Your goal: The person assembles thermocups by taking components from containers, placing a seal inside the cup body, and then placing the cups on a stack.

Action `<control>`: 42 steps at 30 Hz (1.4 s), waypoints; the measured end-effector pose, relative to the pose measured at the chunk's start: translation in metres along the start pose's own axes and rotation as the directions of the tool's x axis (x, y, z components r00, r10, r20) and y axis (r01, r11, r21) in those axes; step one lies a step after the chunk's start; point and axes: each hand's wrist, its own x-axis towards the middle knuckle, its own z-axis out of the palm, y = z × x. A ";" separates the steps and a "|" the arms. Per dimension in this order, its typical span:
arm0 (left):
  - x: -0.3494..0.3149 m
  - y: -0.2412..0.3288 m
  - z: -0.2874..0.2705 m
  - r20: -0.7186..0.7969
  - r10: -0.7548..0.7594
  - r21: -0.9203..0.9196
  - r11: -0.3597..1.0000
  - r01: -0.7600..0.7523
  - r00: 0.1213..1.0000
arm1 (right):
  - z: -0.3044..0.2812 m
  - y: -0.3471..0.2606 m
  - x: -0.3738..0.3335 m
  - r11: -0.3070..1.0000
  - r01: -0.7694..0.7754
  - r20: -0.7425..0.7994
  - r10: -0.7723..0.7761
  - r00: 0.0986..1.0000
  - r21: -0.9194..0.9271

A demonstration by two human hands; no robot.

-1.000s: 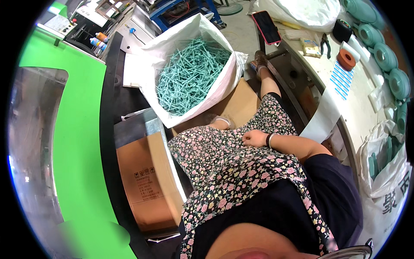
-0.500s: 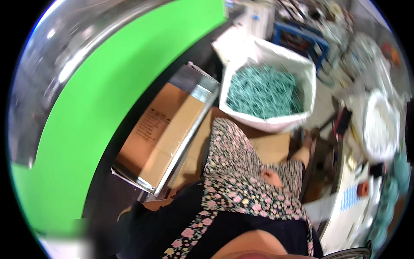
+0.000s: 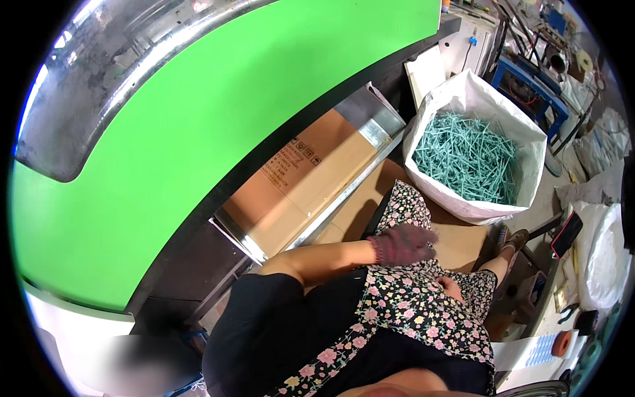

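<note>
My left hand [image 3: 405, 245], in a dark red-brown knit glove, hangs over my lap in front of the floral apron [image 3: 403, 291]. Its fingers look bent and close together; whatever they may hold is hidden beneath the glove. Bare and only partly showing, my right hand [image 3: 450, 288] lies against the apron with its fingers curled in. Nothing can be made out in it. Ahead to the right of the left hand stands a white woven sack [image 3: 423, 182], open at the top, full of thin teal-green sticks [image 3: 466, 159].
A bright green curved surface [image 3: 218, 126] with a shiny metal trough [image 3: 73, 126] fills the left. Beneath its edge sits an open cardboard box [image 3: 317, 172]. Flattened cardboard [image 3: 456, 241] covers the floor. On the right are a worktable [image 3: 546, 317], an orange roll [image 3: 561, 344] and a phone [image 3: 567, 235].
My left arm has swung up across my lap, bringing the gloved hand into view. The right hand stays on the apron. The whole scene has shifted right as my head turned.
</note>
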 end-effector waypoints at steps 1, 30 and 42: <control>0.014 -0.001 0.014 0.031 0.040 0.038 0.998 -0.041 0.999 | 0.000 0.000 -0.002 0.990 0.088 -0.002 -0.088 0.996 -0.111; 0.012 -0.071 0.066 0.320 0.109 0.425 0.871 -0.246 0.941 | 0.000 0.015 0.000 0.993 0.095 -0.205 -0.107 0.973 -0.070; 0.003 -0.073 0.070 0.245 0.214 0.419 0.856 -0.302 0.946 | -0.004 0.000 -0.008 0.995 -0.024 -0.144 0.037 0.989 0.094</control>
